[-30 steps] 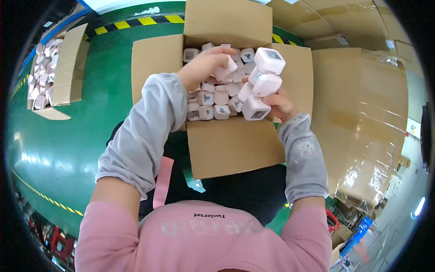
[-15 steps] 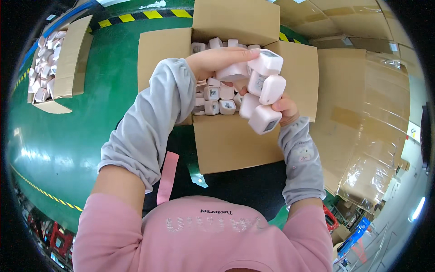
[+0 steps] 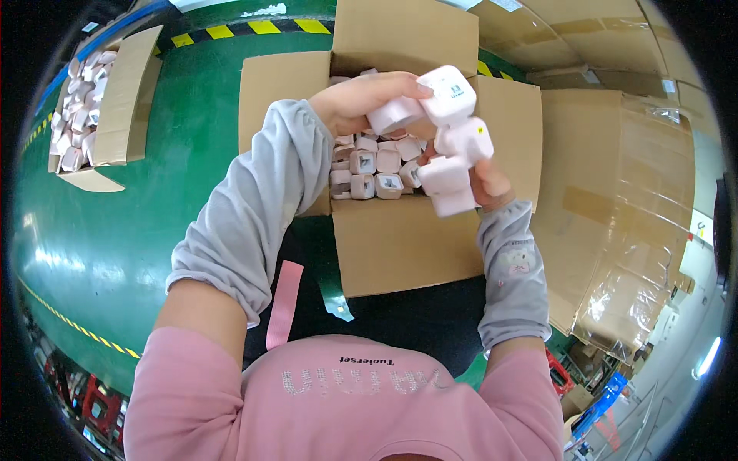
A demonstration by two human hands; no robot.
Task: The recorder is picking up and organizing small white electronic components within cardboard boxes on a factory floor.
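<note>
Over an open cardboard box (image 3: pixel 411 250), both my hands hold a bunch of small pale pink, rounded-square plastic cases. My left hand (image 3: pixel 357 100) is closed on the upper end, its fingertips at the top case (image 3: pixel 448 96), which has a small teal mark. Another case (image 3: pixel 396 115) sits under those fingers. From the right, my right hand (image 3: pixel 490 184) grips the lower cases (image 3: pixel 447 184); most of its fingers are hidden behind them. A middle case (image 3: pixel 465 140) bears a tiny yellow dot. More such cases (image 3: pixel 388 160), some with dark windows, lie in the box below.
At the far left stands another open carton (image 3: pixel 131 100) full of similar cases (image 3: pixel 75 115). Large flattened cardboard (image 3: pixel 584 184) lies on the right. Yellow-black striped tape (image 3: pixel 261 28) crosses the green floor (image 3: pixel 192 100) beyond the box.
The held cases have been turned, so dark windows that faced me are out of sight and plainer sides show. Both hands stay nearly in place over the box.
</note>
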